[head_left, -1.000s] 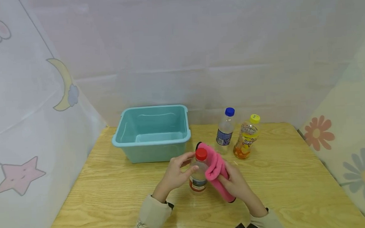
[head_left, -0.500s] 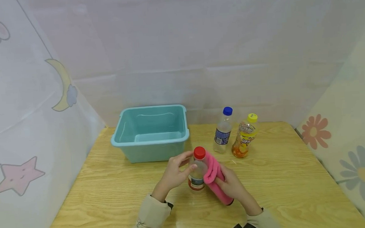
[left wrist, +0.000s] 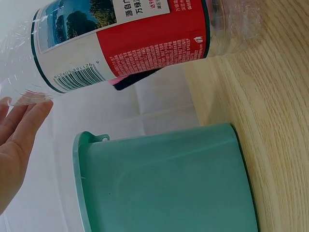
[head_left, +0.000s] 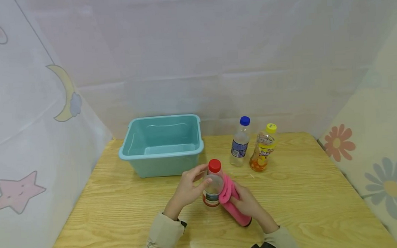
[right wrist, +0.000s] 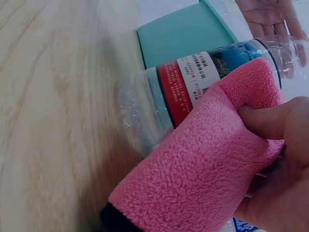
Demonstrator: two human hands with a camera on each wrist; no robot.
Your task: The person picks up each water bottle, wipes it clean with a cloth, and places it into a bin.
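Left hand [head_left: 188, 188]: lower middle of the head frame, thumb and fingers curved round the upper part of the red-capped bottle [head_left: 211, 197], just under the cap.
Right hand [head_left: 248, 203]: right of the left hand, its grip pinching the cloth [head_left: 237, 213] with the thumb on top.
Red-capped bottle: upright at lower middle of the head frame, between the two hands; clear, with a red and white label that shows a landscape and a barcode in the left wrist view.
Cloth: pink and fluffy with a dark edge, folded, against the bottle's right side.
Tub [head_left: 167, 167]: blue-green, left of centre, beyond the left hand.
Blue-capped bottle [head_left: 239, 148]: right of centre, standing, purple-blue label.
Yellow-capped bottle [head_left: 262, 151]: just right of the blue-capped bottle, standing, orange near its base.
Surface [head_left: 310, 193]: wood-grained, across the lower half.
Sheet [head_left: 181, 46]: pale, filling the upper part, with moon [head_left: 67, 91] and star [head_left: 17, 192] prints at left.
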